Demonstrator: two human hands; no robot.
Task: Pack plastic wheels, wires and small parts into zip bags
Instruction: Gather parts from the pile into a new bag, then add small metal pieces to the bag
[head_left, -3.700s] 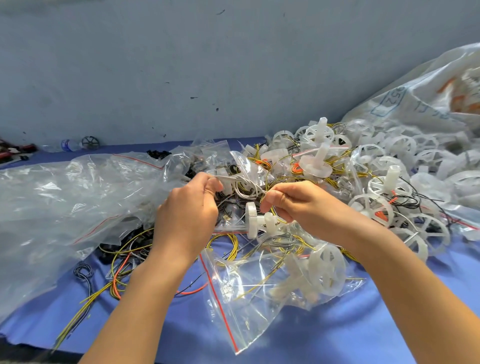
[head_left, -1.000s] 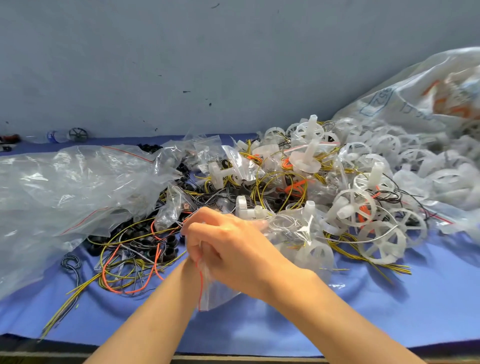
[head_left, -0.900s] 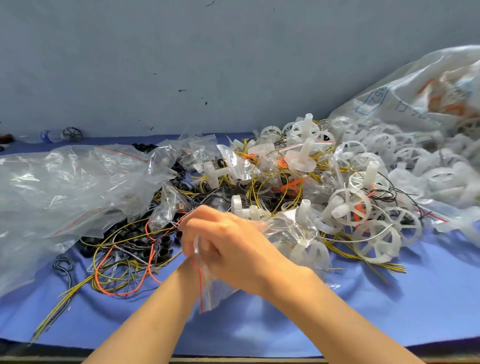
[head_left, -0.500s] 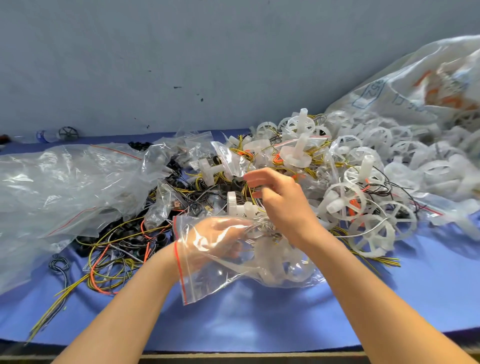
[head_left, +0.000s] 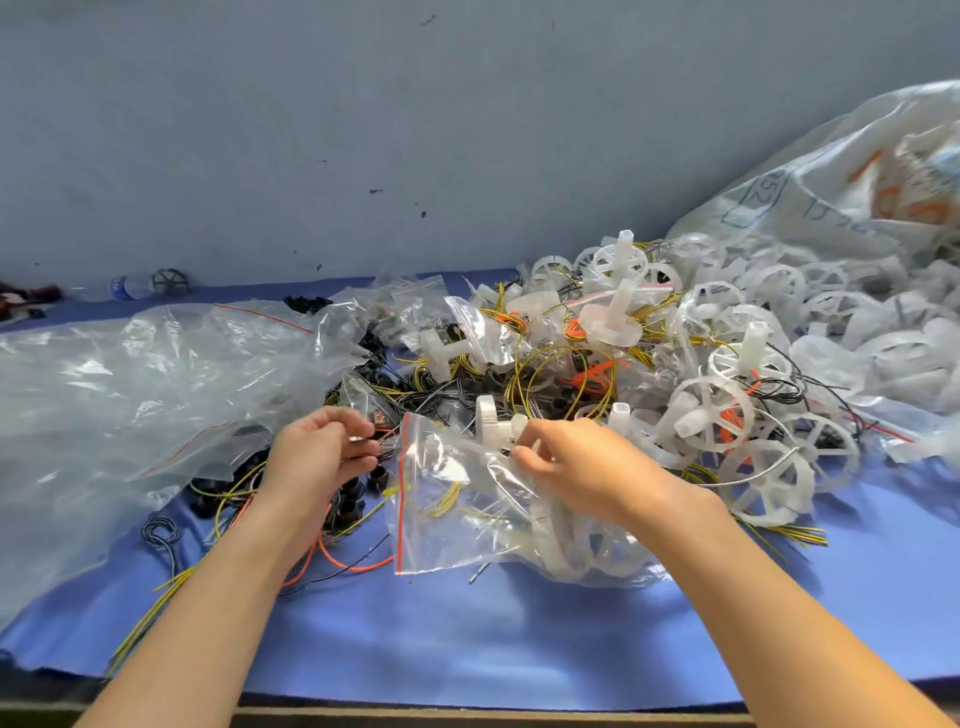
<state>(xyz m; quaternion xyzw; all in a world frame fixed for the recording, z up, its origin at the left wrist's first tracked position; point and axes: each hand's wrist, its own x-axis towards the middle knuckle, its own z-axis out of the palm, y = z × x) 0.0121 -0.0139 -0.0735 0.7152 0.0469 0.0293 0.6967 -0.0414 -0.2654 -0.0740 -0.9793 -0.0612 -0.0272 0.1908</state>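
A clear zip bag (head_left: 457, 514) with a red strip along its mouth lies on the blue cloth, holding white plastic wheels and yellow wires. My right hand (head_left: 576, 462) pinches the bag's upper edge beside a white wheel (head_left: 491, 415). My left hand (head_left: 317, 457) is just left of the bag's mouth, its fingers curled, pinching a small part above a cluster of black parts (head_left: 353, 499). Loose yellow, orange and black wires (head_left: 332, 561) trail under my left wrist.
A heap of white wheels tangled with wires (head_left: 727, 374) fills the right. Behind it leans a big printed sack (head_left: 857, 176). A large crumpled clear bag (head_left: 130, 405) covers the left. Small empty zip bags (head_left: 415, 301) lie at the back near the grey wall.
My left hand has come out of the bag and moved left to the small parts. My right hand has dropped from the pile to the bag's upper edge. The bag now lies on the cloth.
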